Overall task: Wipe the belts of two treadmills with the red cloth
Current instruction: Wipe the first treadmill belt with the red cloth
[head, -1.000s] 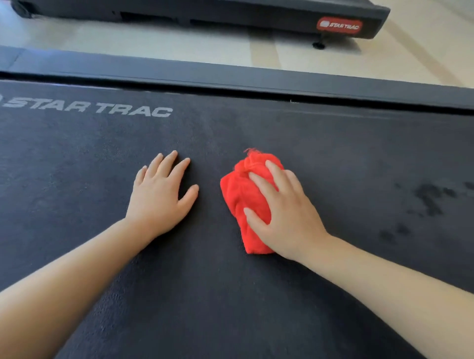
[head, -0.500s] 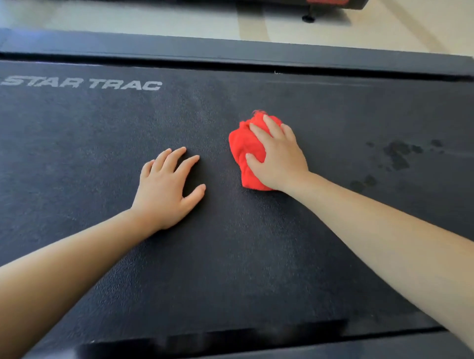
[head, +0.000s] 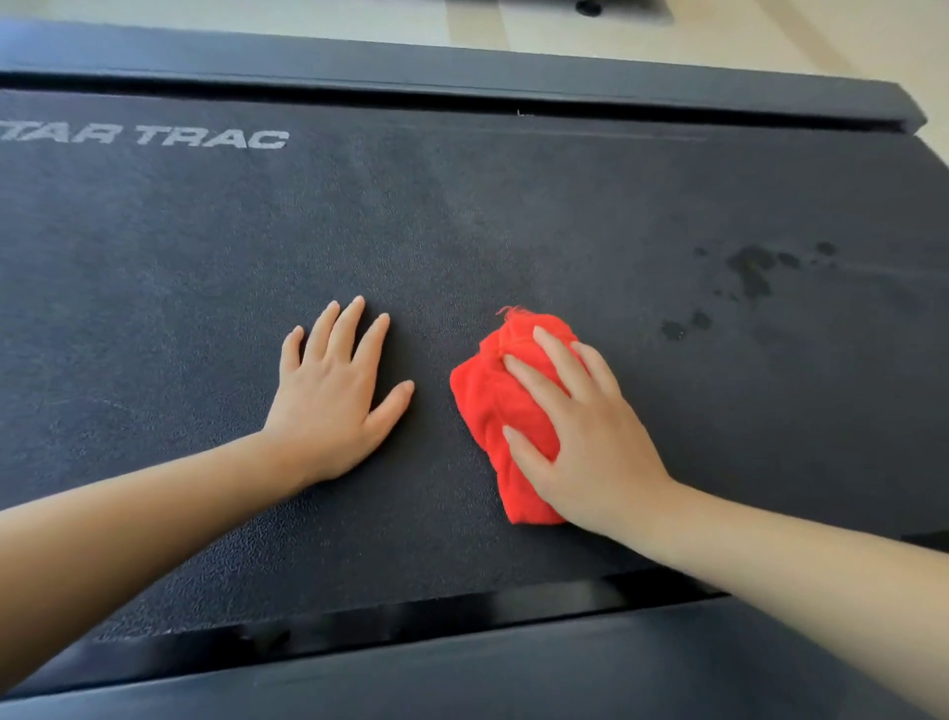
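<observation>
A bunched red cloth (head: 493,406) lies on the dark treadmill belt (head: 513,221), near its middle. My right hand (head: 580,442) presses flat on top of the cloth with straight, spread fingers. My left hand (head: 334,395) rests flat on the bare belt just left of the cloth, fingers spread, holding nothing. White STAR TRAC lettering (head: 149,137) runs along the belt's far left.
Dark wet-looking spots (head: 750,272) mark the belt to the right of the cloth. Black side rails run along the far edge (head: 462,72) and the near edge (head: 513,663). Pale floor (head: 359,15) shows beyond, with a foot of the second treadmill (head: 588,6).
My right hand pushed the cloth away across the belt, then drew it back toward me. My left hand stayed planted on the belt. The view shifted down, showing the near rail.
</observation>
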{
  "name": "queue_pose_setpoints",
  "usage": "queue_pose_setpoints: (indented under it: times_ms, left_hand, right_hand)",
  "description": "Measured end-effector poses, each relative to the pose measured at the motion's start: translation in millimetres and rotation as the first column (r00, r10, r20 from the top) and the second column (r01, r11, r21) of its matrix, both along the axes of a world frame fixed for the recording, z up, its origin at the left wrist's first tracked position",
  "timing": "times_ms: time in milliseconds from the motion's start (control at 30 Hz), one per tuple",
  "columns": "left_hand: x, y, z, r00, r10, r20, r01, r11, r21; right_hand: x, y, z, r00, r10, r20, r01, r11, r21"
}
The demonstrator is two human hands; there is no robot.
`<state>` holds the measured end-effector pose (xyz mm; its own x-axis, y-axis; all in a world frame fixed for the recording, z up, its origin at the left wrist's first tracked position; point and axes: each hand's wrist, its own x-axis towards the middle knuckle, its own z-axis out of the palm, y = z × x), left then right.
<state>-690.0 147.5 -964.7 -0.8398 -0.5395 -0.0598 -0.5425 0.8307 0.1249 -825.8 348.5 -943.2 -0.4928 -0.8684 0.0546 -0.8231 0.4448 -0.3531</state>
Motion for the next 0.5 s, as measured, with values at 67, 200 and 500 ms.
queue_pose_setpoints:
  times_ms: [67,200,500]
  left_hand:
    - [-1.6,0.4,0.9,1.000,-0.001,0.003,0.001,1.000,-0.008]
    - [-5.6,-5.4,3.7,1.000,-0.022,-0.022,0.023,0.998,0.062]
    - [-54.5,-42.6,1.1,0.981,-0.182,-0.063,0.185,0.982,0.037]
  right_hand:
    - [-9.3,-12.5,-0.2,1.000,-0.012,-0.013,0.012,1.000,0.003]
    - [-39.9,-50.8,-0.2,0.995,-0.094,-0.041,0.095,0.995,0.022]
    - [-72.7,-90.2,-5.7,0.994,-0.102,-0.041,0.101,0.994,-0.031]
